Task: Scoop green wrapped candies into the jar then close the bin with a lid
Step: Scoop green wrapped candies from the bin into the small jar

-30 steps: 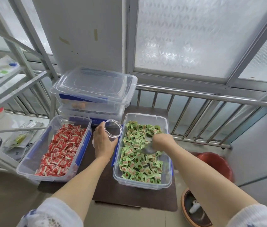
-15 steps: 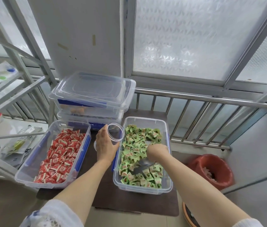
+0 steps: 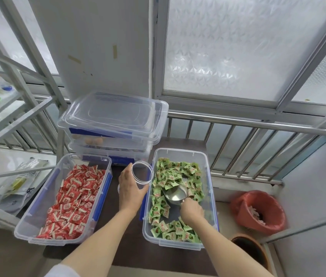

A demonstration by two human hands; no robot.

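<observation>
A clear open bin [image 3: 210, 196] on the right of the dark table holds green wrapped candies [image 3: 170, 176]. My right hand [image 3: 191, 211] is inside it, gripping the handle of a metal scoop [image 3: 175, 193] whose empty bowl lies among the candies. My left hand [image 3: 131, 191] holds a clear open jar [image 3: 142, 172] upright between the two bins, just left of the green bin's rim. A clear lid [image 3: 114, 114] rests on top of the stacked bins behind.
A second open bin [image 3: 38, 216] with red wrapped candies [image 3: 74, 198] sits to the left. Stacked clear bins [image 3: 110, 144] stand at the back. A metal railing [image 3: 258, 124] runs behind, a red-lined waste bucket [image 3: 258, 210] sits on the floor at right, and a metal rack [image 3: 18, 116] stands left.
My right hand has drawn the scoop back toward me through the green candies, leaving a bare patch of bin floor. The jar in my left hand stays beside the bin.
</observation>
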